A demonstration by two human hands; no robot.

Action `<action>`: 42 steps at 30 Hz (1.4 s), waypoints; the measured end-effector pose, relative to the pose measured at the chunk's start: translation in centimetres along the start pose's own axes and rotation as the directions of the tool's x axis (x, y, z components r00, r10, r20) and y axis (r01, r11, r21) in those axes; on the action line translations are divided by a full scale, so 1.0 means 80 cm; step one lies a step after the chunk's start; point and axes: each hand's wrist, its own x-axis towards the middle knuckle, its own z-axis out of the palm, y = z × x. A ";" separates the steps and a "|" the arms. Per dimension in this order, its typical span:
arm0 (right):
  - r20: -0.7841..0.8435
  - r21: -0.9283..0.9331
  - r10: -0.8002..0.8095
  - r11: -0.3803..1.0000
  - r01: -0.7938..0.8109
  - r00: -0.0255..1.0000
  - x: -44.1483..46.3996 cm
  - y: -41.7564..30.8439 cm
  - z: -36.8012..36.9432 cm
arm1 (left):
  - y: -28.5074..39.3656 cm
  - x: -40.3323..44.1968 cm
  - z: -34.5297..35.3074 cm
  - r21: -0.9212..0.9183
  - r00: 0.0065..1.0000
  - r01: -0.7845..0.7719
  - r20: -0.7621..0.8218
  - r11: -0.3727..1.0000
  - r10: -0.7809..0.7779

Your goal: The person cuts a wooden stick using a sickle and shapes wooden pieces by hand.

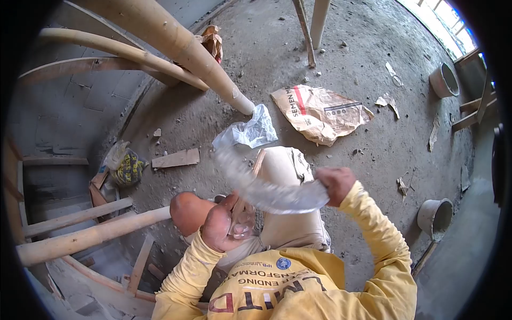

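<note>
Both sleeved arms come up from six o'clock, bent at the elbow. The right arm point(392, 256) juts its elbow toward four o'clock, the forearm angling back to eleven; the right grip point(336, 185) is a tight fist, knuckles outward. The left forearm point(194, 266) points to one o'clock, and the left grip point(221, 226) is curled (its fingertips are blurred), lower than the right and just beside the bent left knee point(188, 213).

We see a crumpled paper sack point(322, 113) on the dusty floor point(373, 178); two buckets point(425, 216) farther right — and a slanting pole point(180, 42).
</note>
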 end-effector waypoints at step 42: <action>-0.273 0.066 0.474 0.878 -0.475 0.837 -0.017 0.134 -0.041 | -0.027 -0.062 0.012 0.242 0.975 -0.215 -0.001 0.946 0.222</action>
